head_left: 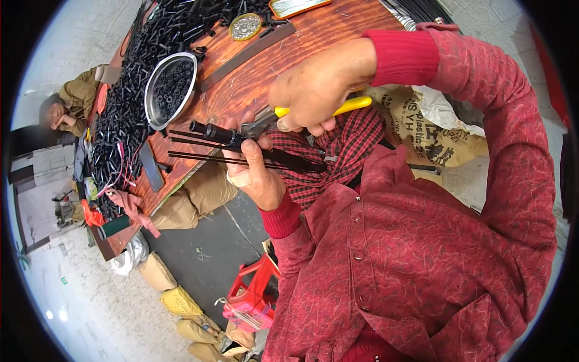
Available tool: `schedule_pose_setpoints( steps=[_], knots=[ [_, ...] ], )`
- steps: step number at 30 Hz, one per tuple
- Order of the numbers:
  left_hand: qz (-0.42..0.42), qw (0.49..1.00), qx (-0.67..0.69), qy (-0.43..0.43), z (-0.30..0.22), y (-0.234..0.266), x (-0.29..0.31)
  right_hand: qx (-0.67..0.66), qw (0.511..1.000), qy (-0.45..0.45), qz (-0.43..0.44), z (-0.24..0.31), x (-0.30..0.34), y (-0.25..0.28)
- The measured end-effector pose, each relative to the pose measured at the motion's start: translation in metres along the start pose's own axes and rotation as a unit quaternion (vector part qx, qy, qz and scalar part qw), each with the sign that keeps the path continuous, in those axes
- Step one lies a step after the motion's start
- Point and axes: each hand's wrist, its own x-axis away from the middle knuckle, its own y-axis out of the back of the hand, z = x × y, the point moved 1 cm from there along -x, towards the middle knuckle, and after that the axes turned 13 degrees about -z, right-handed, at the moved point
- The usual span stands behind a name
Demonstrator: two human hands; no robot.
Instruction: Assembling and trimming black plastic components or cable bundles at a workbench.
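My left hand (259, 184) is closed around a black tubular part (295, 161) with several thin black rods (199, 158) running alongside it and sticking out past my fingers to the left. It is held slantwise over the table's near edge and my lap. My right hand (329, 81) grips a pair of pliers with yellow handles (353, 107). The metal jaws (258, 125) are at the black part, right by my left fingers. Whether the jaws bite on it I cannot tell. A pale wrap covers the base of my left thumb.
A reddish wooden table (265, 66) bears a large heap of small black parts (120, 133). On it stand a metal bowl (192, 96) of black rings and a yellow-rimmed dish (245, 26) of small shiny pieces. A red plastic stool (256, 295) stands below. Another person (78, 96) sits across the table.
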Motion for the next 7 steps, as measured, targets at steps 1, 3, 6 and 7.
schedule_pose_setpoints(
  steps=[1, 3, 6, 7],
  knots=[
    [0.002, 1.000, 0.001, 0.001, 0.000, -0.001, 0.000, -0.001, 1.000, -0.002, -0.002, 0.000, 0.000, 0.001],
    [0.004, 1.000, -0.012, 0.004, 0.000, -0.003, 0.002, 0.013, 1.000, -0.006, -0.002, 0.000, 0.001, 0.004],
    [0.015, 1.000, -0.020, 0.000, -0.001, -0.001, 0.001, 0.058, 0.998, -0.009, 0.009, 0.006, -0.003, 0.005],
    [0.017, 1.000, -0.018, -0.003, 0.000, -0.002, -0.002, 0.107, 0.994, -0.004, 0.014, 0.012, -0.002, 0.008]
  ],
)
